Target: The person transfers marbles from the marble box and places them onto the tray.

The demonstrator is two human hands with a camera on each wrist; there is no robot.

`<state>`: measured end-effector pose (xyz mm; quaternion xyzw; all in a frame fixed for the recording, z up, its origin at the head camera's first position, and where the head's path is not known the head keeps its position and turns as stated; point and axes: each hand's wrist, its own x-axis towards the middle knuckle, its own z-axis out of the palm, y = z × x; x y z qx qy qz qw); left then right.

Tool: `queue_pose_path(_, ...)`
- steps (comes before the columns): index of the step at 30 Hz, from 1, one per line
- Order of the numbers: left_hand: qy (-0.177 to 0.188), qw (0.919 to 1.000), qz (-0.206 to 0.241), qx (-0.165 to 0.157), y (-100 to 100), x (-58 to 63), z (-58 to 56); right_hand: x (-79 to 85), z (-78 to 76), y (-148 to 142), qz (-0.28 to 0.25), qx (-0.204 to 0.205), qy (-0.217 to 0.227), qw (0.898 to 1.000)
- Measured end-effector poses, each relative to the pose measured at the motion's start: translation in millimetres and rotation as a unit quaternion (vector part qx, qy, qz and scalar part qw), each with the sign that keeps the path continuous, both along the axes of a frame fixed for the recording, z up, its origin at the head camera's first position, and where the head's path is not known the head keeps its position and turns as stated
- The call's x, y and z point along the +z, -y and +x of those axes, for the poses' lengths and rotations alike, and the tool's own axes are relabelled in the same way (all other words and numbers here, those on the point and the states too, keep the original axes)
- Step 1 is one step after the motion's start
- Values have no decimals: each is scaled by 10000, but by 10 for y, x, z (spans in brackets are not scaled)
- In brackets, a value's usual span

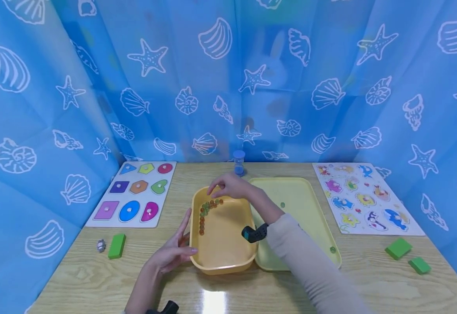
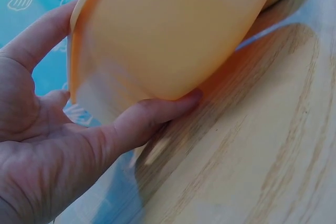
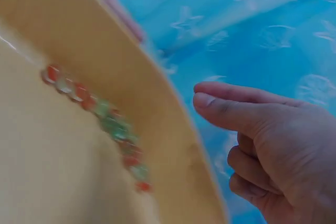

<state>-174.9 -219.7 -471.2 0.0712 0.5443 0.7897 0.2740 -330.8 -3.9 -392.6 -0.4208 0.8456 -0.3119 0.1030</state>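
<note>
An orange tray (image 1: pixel 226 235) sits on the table, holding a curved row of small translucent red and green beads (image 1: pixel 202 220) along its left and far walls. My left hand (image 1: pixel 169 253) supports the tray from outside; the thumb (image 2: pixel 157 114) lies along its lower edge and a straight finger touches the rim. Over the tray's far left corner is my right hand (image 1: pixel 232 185). The right wrist view shows that hand (image 3: pixel 283 140) with thumb and forefinger tips together, its other fingers curled, and nothing visible between them.
A pale yellow tray (image 1: pixel 299 218) with a few green beads (image 1: pixel 282 205) stands right of the orange one. Puzzle boards lie at left (image 1: pixel 134 194) and right (image 1: pixel 366 196). An hourglass (image 1: pixel 239 163) stands behind. Green blocks (image 1: pixel 117 246) and a small figurine (image 1: pixel 100 245) are around.
</note>
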Motion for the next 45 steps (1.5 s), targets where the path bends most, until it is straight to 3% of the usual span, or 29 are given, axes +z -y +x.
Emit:
queue_pose_path(6,-35,9999,62,-111,14,-6,-8,-243,-6,322,997,194,-70,9948)
queue_pose_path(10,-71,9999,75,-134,24,-9,-11,-366,-7,377,1312,300,-222,9907)
queue_pose_path(17,-72,9993,276,-259,27,-24,-26,-440,28,374,1337,213,-169,9906)
queue_pose_path(21,-62,9994,249,-244,10,-31,-29,-363,30,279,937,147,-82,9955)
queue_pose_path(27,-83,9996,191,-185,10,-21,-14,-80,6,-91,-190,-184,219,9994)
queue_pose_path(31,-38,9998,172,-125,13,-8,-8,-26,14,-474,-471,-725,110,9962)
queue_pose_path(36,-43,9999,106,-109,18,-6,-9,-226,-7,-1043,-365,-1427,14,9891)
queue_pose_path(45,-28,10000,-11,-68,23,-6,-9,-805,0,-1848,-19,-2074,-66,9782)
